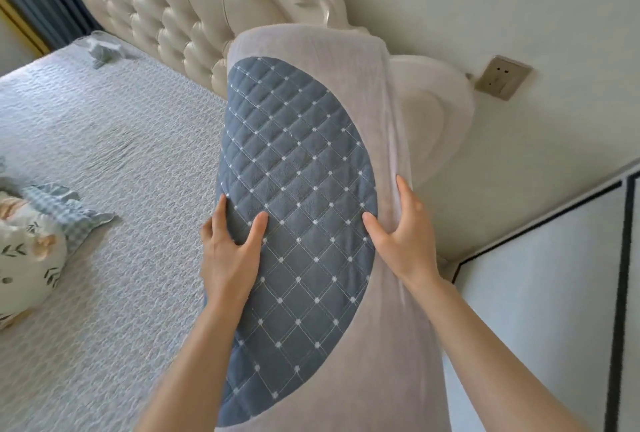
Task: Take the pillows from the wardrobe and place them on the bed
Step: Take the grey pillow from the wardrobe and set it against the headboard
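Two hands hold one long grey pillow with a blue quilted oval panel [311,189] above the bed with a textured grey cover [104,140]: the left hand [230,251] grips its left edge, the right hand [403,234] its right edge, near the cream tufted headboard [166,9].

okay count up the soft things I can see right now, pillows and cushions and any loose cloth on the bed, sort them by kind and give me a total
Grey pillow with blue quilted panel, held by the left hand and right hand: 1
White leaf-print cushion on the bed: 1
Blue checked cloth beside that cushion: 1
Small grey cloth item near the headboard, too blurred to identify: 1
Total: 4
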{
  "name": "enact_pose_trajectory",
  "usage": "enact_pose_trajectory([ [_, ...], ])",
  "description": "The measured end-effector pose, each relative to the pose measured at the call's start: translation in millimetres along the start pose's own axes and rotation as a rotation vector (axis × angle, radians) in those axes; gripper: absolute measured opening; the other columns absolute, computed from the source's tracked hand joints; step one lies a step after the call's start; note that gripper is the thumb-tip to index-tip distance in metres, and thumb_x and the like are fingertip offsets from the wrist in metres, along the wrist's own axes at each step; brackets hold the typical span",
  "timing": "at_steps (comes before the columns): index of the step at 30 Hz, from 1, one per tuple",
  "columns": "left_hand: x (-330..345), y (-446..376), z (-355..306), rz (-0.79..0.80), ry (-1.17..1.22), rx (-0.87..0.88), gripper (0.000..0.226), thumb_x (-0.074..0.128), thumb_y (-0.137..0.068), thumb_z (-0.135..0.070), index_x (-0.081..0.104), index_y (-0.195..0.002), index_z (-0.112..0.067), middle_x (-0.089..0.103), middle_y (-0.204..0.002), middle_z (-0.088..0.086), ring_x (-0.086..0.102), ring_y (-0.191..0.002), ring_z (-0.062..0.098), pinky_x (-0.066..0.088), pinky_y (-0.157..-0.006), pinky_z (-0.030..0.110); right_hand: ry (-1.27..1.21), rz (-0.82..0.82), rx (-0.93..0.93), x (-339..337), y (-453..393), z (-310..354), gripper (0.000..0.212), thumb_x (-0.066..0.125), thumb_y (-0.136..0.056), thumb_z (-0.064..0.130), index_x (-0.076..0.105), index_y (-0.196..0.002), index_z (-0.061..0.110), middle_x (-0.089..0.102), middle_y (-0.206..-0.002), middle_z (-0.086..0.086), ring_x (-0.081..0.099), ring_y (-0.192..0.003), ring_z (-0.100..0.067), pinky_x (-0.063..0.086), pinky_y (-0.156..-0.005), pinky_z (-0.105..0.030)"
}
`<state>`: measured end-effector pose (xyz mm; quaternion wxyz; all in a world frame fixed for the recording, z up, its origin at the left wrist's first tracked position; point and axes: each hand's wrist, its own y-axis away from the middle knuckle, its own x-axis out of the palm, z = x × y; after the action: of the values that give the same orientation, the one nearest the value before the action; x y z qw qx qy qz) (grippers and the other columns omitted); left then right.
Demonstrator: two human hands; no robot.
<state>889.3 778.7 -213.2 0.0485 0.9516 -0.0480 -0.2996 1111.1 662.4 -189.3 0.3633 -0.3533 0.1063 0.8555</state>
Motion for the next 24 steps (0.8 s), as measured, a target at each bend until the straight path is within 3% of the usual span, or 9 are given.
enact_pose_trajectory([
  [5, 8, -25, -1, -0.111, 0.009, -0.079, 0.079, 0.054, -0.082, -0.073, 0.026, -0.151, -0.044, 0.040, -0.148, -0.001, 0.048, -0.127, 0.020, 0.037, -0.092, 0.037, -0.013, 0.105, -0.076, 23, -54, 8, 0.083, 0.061, -0.079, 0.052, 0.024, -0.150, 0.028, 0.041, -0.146, -0.004, 0.038, -0.127, -0.011, 0.029, -0.092, -0.020],
  [12, 23, -90, 7, -0.228, 0.067, -0.205, 0.076, 0.056, -0.084, -0.069, 0.031, -0.150, -0.042, 0.043, -0.144, 0.003, 0.048, -0.127, 0.022, 0.033, -0.087, 0.034, 0.004, 0.253, -0.180, 81, -147, 36, 0.082, 0.067, -0.080, 0.046, 0.029, -0.150, 0.024, 0.042, -0.146, -0.005, 0.038, -0.133, -0.015, 0.022, -0.097, -0.015],
  [17, 33, -147, 21, -0.274, 0.085, -0.316, 0.081, 0.059, -0.080, -0.071, 0.033, -0.150, -0.040, 0.044, -0.143, 0.002, 0.049, -0.125, 0.020, 0.034, -0.088, 0.034, 0.049, 0.374, -0.182, 143, -209, 49, 0.081, 0.067, -0.080, 0.046, 0.030, -0.149, 0.023, 0.041, -0.148, -0.003, 0.040, -0.134, -0.017, 0.026, -0.098, -0.022],
  [21, 52, -201, 44, -0.312, 0.103, -0.430, 0.082, 0.059, -0.079, -0.072, 0.034, -0.150, -0.040, 0.043, -0.143, 0.004, 0.049, -0.126, 0.025, 0.040, -0.097, 0.045, 0.093, 0.438, -0.194, 206, -257, 51, 0.080, 0.066, -0.082, 0.043, 0.031, -0.150, 0.020, 0.040, -0.149, -0.006, 0.038, -0.137, -0.021, 0.031, -0.106, -0.032],
  [24, 78, -244, 59, -0.344, 0.149, -0.499, 0.080, 0.061, -0.081, -0.067, 0.035, -0.150, -0.035, 0.041, -0.147, 0.005, 0.047, -0.130, 0.024, 0.036, -0.105, 0.048, 0.158, 0.462, -0.233, 253, -302, 51, 0.076, 0.065, -0.082, 0.039, 0.033, -0.149, 0.021, 0.043, -0.145, -0.005, 0.041, -0.133, -0.024, 0.034, -0.100, -0.034],
])
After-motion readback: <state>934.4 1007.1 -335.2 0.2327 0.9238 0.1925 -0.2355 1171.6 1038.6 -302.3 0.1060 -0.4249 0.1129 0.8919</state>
